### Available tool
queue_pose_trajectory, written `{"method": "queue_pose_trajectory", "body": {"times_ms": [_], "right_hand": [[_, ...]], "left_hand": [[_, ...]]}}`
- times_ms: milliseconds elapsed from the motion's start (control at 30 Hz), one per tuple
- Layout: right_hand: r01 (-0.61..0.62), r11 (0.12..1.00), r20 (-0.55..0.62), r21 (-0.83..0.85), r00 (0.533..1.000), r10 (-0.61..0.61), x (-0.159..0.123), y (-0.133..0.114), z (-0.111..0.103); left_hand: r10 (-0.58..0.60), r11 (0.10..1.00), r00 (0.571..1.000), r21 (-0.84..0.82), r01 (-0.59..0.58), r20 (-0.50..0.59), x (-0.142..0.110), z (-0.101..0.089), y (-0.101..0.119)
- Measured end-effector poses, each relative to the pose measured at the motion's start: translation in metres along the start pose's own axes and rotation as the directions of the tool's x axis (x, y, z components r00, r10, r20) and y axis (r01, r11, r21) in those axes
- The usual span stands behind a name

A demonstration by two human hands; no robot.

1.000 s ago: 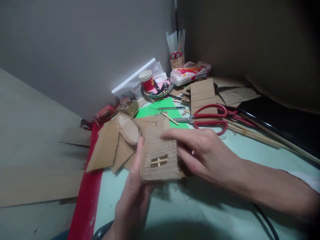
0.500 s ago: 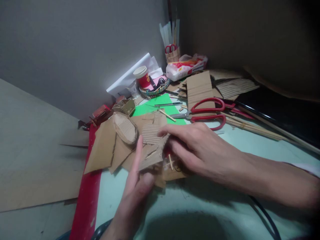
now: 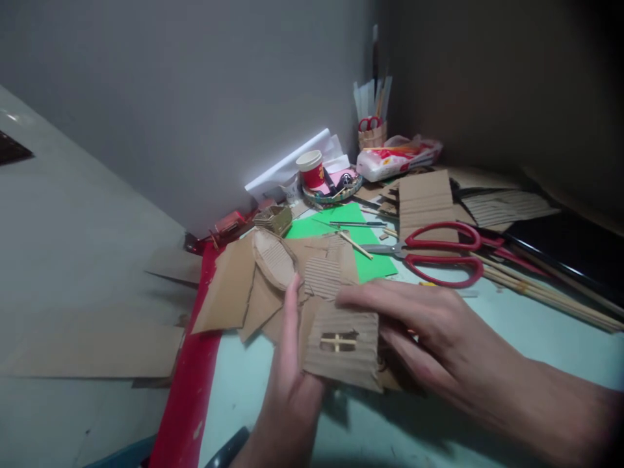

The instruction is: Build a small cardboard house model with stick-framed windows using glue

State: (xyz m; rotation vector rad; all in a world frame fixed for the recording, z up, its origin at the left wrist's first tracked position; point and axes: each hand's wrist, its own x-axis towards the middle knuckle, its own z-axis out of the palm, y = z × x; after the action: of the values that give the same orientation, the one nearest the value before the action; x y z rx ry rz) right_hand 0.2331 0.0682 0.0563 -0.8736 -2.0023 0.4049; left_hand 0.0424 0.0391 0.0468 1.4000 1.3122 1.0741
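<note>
The left hand (image 3: pixel 295 387) and right hand (image 3: pixel 433 335) grasp a windowed cardboard piece (image 3: pixel 344 363) at its two sides, above the worktop (image 3: pixel 234 383). A cardboard boat (image 3: pixel 274 257) sits toward the left edge; scissors (image 3: pixel 398 249) lie past the right hand, a paper cup (image 3: pixel 312 174) near the far edge.

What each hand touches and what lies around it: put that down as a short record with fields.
Left hand: at the left edge of the windowed cardboard piece
Right hand: at its right side, fingers partly hidden
Window: crossed by two thin sticks
Beyond the hands: oval cardboard tray on flat cardboard, green sheet behind
Right of the green sheet: red-handled scissors, blades pointing left
Back: red cup on a round tray
</note>
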Motion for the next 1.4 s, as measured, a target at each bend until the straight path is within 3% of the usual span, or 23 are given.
{"method": "queue_pose_trajectory", "body": {"times_ms": [133, 333, 433, 567, 667, 867, 1000, 1167, 1400], "right_hand": [[0.01, 1.0, -0.019, 0.005, 1.0, -0.01, 0.001, -0.002, 0.0], [0.013, 1.0, -0.068, 0.0, 0.998, -0.013, 0.003, -0.004, -0.001], [0.039, 0.999, -0.053, -0.019, 0.998, -0.04, 0.002, -0.004, -0.002], [0.05, 0.999, -0.054, -0.015, 0.997, -0.051, 0.001, -0.004, -0.006], [0.05, 0.999, -0.075, -0.01, 0.996, -0.05, 0.0, -0.003, -0.005], [0.057, 0.997, -0.118, 0.057, 0.992, -0.05, -0.011, 0.002, 0.008], [0.063, 0.996, -0.106, 0.056, 0.993, -0.057, -0.018, 0.005, 0.012], [0.037, 0.998, -0.088, 0.04, 0.996, -0.034, -0.019, 0.006, 0.009], [0.017, 0.999, -0.103, 0.042, 0.995, -0.012, -0.017, 0.004, 0.008]], "left_hand": [[-0.023, 0.999, 0.997, 0.041, 0.026, -0.073, -0.001, -0.002, -0.001], [-0.09, 0.988, 0.996, -0.121, 0.091, 0.016, -0.003, -0.004, 0.003], [-0.053, 0.995, 0.998, -0.082, 0.049, -0.042, -0.003, -0.003, 0.003], [0.086, 0.993, 0.978, 0.095, -0.069, -0.189, -0.002, -0.001, 0.002], [0.111, 0.988, 0.968, 0.129, -0.083, -0.227, -0.003, 0.0, 0.002], [0.134, 0.99, 0.98, 0.05, -0.128, -0.145, -0.003, 0.0, 0.001], [0.089, 0.993, 0.99, -0.07, -0.097, -0.111, -0.004, 0.0, 0.0], [0.006, 0.991, 0.983, -0.13, -0.03, -0.181, -0.009, 0.003, -0.005], [0.175, 0.984, 0.962, 0.066, -0.165, -0.21, -0.013, 0.004, -0.01]]}}
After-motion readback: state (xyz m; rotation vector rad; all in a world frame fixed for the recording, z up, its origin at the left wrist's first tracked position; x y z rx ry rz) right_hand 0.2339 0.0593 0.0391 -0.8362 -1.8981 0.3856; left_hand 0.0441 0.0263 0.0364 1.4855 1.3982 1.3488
